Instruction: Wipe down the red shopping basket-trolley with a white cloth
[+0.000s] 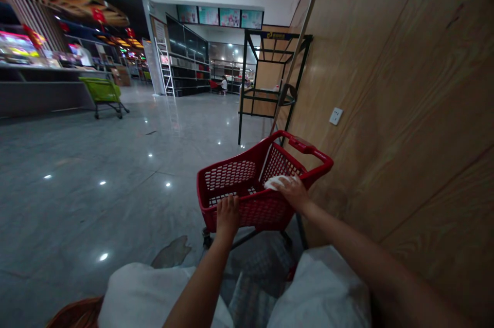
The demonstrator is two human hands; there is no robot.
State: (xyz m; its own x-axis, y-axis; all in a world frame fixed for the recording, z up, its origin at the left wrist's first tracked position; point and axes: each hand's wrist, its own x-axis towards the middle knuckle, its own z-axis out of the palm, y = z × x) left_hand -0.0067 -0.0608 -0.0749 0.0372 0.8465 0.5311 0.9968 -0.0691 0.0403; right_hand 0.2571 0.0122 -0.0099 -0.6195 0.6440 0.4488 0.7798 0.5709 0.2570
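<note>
A small red plastic shopping cart (231, 176) stands in front of me beside a wooden wall. My left hand (227, 215) grips the near rim of its basket, fingers curled over the edge. My right hand (294, 192) rests on the right rim and presses a white cloth (277, 182) against it. The cart's red handle (309, 149) points away from me toward the wall. My knees in light trousers show at the bottom.
The wooden wall (405, 112) with a white socket (335, 115) runs along the right. A black metal rack (270, 76) stands behind the cart. A green cart (103, 91) sits far left on the glossy grey floor (96, 174). A ladder and shelves are in the distance.
</note>
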